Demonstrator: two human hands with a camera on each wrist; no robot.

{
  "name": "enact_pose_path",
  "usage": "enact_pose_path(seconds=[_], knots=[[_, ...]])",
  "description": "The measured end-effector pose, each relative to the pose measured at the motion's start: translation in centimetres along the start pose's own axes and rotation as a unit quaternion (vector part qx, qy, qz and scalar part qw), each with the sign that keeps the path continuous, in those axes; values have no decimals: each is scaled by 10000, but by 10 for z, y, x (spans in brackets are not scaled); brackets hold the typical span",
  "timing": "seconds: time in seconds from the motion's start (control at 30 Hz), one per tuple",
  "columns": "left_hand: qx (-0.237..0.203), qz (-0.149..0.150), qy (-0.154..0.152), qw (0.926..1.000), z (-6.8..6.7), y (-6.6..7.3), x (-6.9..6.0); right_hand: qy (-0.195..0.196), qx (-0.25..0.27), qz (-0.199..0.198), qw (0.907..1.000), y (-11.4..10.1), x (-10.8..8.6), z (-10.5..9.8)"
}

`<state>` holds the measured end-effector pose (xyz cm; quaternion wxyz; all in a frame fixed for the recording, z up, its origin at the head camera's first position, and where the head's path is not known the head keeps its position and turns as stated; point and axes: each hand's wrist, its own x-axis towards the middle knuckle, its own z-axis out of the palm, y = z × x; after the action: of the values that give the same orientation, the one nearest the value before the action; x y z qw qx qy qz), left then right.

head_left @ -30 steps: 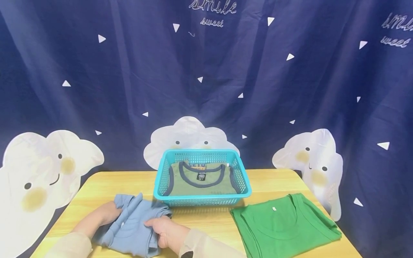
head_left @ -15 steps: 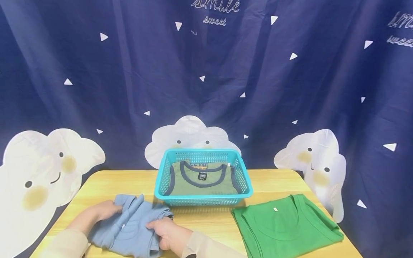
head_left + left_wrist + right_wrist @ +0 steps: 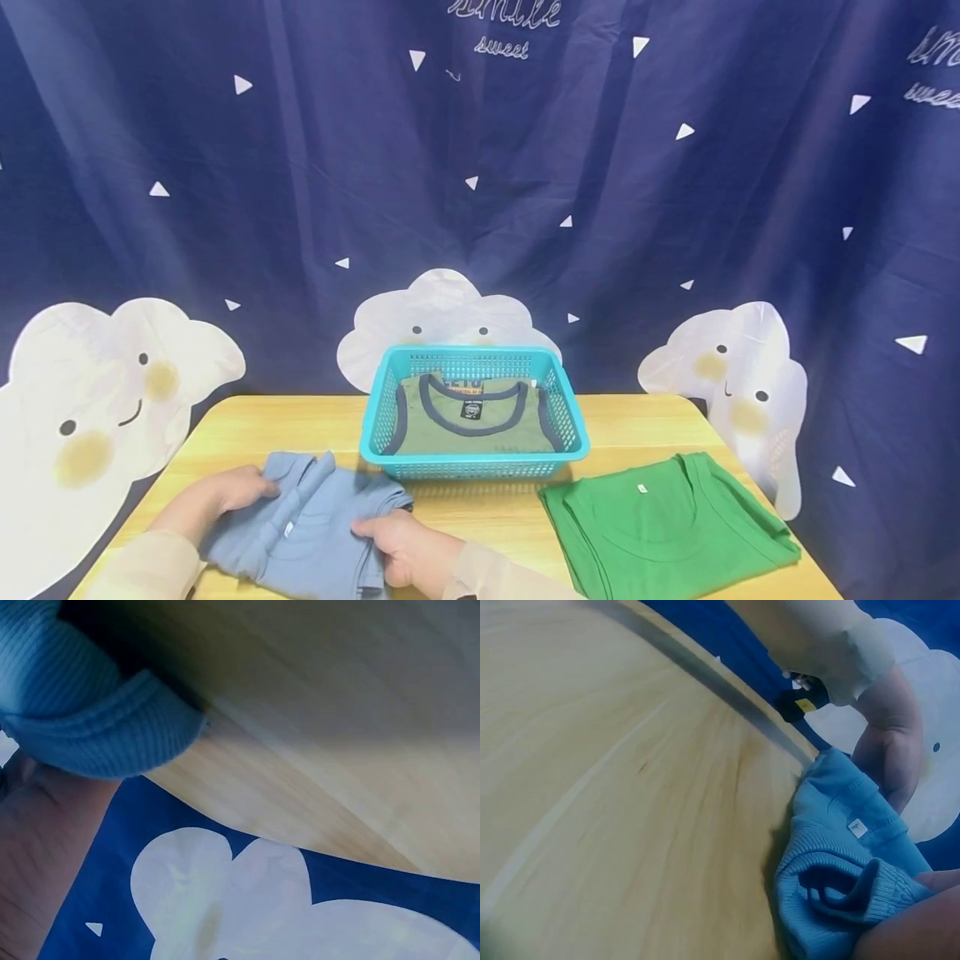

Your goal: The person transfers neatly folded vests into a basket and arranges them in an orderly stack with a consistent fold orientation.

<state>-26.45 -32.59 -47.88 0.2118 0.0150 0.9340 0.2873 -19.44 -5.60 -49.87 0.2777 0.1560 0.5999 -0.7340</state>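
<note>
1. Fingers of the right hand (image 3: 408, 542) are bent round the right edge of the blue shirt (image 3: 322, 546), with the thumb on top; they have a closed hold on the cloth.
2. At the opposite edge is the left hand (image 3: 236, 492). Its fingertips go behind the cloth, so I cannot tell if they pinch it or only touch it.
3. Compared with half a second ago, the right fingers have moved a little farther from the left ones, and the shirt's right edge came together with them. The left hand has drawn slightly outward.
4. For the work, I judge that this pull makes the folded shirt wider and flatter; it looks like arranging, not carrying. The shirt is between both hands, over the table (image 3: 495, 517).
5. Beyond the right fingers stands the basket (image 3: 480, 458), with the olive shirt (image 3: 450, 442) inside. To the right of these fingers, well apart, lies the green shirt (image 3: 645, 537). These have not changed.
</note>
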Motion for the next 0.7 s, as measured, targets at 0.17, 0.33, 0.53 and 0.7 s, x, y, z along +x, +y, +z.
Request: enact_pose_path(seconds=[0.17,0.33,0.53,0.7], knots=[[-465,37,-93,9989,-1,-3,0,-26,-130,97,9999,-3,-6,-7],[-1088,-147,-392,9932,-3,-6,-3,-53,-97,-61,9999,-4,-12,-8],[-1460,-328,-520,9874,-8,-11,-5,-206,-19,-287,9994,-10,-23,-4],[-1235,-265,-386,9912,-10,-23,0,-251,148,-319,9991,-16,-31,0]])
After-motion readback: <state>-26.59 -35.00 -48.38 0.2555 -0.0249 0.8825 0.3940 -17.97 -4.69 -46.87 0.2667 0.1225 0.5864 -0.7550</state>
